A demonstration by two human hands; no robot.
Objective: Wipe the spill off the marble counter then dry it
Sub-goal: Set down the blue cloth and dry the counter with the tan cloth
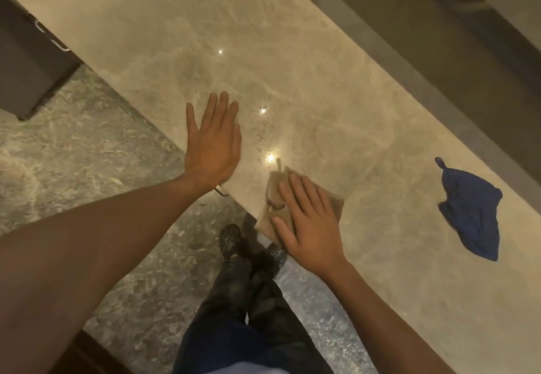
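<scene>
Bare forearms (pixel 96 256), dark trousers (pixel 248 315), dark shoes (pixel 231 242)

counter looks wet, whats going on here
A person is wiping a spill off the marble counter. The right hand presses a tan cloth flat near the counter's edge, while the left hand rests open on the stone. Droplets remain between the hands. A blue cloth lies unused to the right.

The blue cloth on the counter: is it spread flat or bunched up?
Bunched up. The blue cloth lies crumpled with folds on the marble counter, apart from both hands.
</scene>
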